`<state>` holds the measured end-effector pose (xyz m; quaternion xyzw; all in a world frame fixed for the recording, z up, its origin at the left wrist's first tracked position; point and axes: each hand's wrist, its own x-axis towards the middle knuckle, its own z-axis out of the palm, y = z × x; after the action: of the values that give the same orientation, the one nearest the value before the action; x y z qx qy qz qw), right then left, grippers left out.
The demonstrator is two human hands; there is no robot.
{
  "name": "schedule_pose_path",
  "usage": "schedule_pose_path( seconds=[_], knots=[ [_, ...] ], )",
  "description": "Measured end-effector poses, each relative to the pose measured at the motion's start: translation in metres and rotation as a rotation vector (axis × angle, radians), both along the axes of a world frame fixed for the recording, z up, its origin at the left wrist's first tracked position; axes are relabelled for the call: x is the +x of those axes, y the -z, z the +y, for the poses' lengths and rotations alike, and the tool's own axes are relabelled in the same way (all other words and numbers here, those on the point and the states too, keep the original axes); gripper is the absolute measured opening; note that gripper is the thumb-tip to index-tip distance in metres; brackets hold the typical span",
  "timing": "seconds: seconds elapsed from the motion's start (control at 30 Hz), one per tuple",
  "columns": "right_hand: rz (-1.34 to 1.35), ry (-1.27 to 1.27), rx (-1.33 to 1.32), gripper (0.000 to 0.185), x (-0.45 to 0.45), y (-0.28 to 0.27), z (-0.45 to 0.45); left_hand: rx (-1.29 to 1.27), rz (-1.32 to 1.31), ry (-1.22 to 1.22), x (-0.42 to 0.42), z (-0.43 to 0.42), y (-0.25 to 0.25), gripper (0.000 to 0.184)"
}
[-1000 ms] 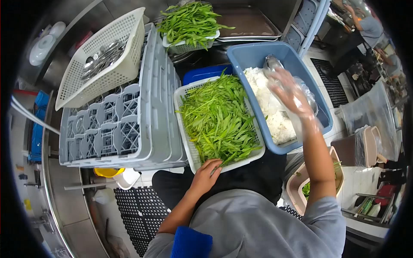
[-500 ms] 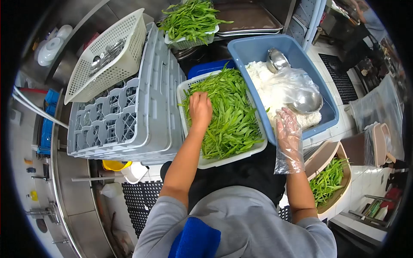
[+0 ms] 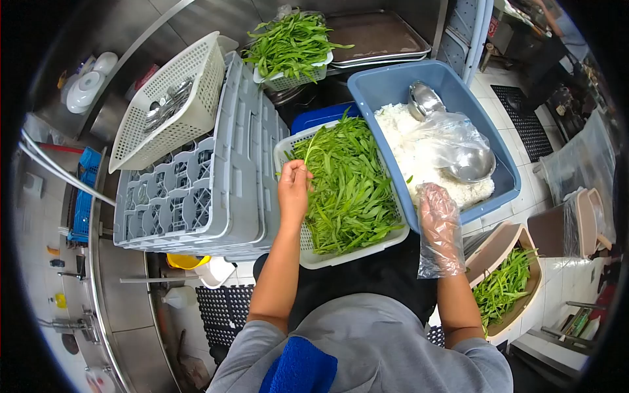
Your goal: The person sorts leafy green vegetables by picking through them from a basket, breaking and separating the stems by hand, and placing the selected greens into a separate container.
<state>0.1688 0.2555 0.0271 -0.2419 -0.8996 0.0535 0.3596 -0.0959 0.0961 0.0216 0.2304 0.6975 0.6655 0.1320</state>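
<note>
My bare left hand [image 3: 294, 190] is at the left side of a white plastic basket [image 3: 319, 260] heaped with long-leaved greens [image 3: 354, 190] that look like water spinach. Thumb and fingertips pinch a thin green stem [image 3: 310, 145], which sticks up from them. My right hand [image 3: 439, 223], in a loose clear plastic glove, is at the near edge of a blue tub [image 3: 419, 70]. Its fingers are curled together; whatever they may hold is hidden. White rice [image 3: 409, 134] fills part of the tub, with a metal bowl [image 3: 426, 100], another bowl [image 3: 473, 162] and a clear plastic bag [image 3: 452, 134] on it.
To the left, grey glass racks [image 3: 229, 190] carry a cream basket of cutlery [image 3: 196, 124]. Another basket of greens [image 3: 291, 46] stands at the back beside brown trays [image 3: 377, 33]. A beige bin [image 3: 534, 288] with greens is at lower right. A person [image 3: 557, 39] stands far right.
My left hand has drawn back from the heap and now pinches a raised stem. My right hand's fingers have curled in from a more stretched pose. The view has shifted slightly.
</note>
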Motion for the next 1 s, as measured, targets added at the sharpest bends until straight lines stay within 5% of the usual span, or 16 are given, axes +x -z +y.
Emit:
schedule_pose_path(
  seconds=[0.17, 0.63, 0.8, 0.87, 1.0],
  knots=[
    [-0.118, 0.014, -0.136, 0.024, -0.002, 0.016, 0.003, 0.266, -0.561, 0.21, 0.019, -0.009, -0.015, 0.016],
    [0.005, 0.043, -0.22, 0.019, -0.003, 0.009, 0.0, 0.186, -0.878, 0.424, 0.051, -0.011, -0.015, 0.032],
    [-0.074, -0.027, 0.068, 0.018, -0.004, -0.006, 0.003, 0.07, -0.727, 0.488, 0.056, -0.01, -0.001, 0.032],
    [0.098, -0.249, -0.336, 0.02, -0.023, -0.043, -0.01, -0.017, -0.639, 0.496, 0.063, -0.01, 0.0, 0.031],
    [0.181, -0.557, 0.21, 0.011, -0.074, -0.043, -0.023, -0.311, -0.379, 0.626, 0.071, -0.017, -0.008, 0.021]
  ],
)
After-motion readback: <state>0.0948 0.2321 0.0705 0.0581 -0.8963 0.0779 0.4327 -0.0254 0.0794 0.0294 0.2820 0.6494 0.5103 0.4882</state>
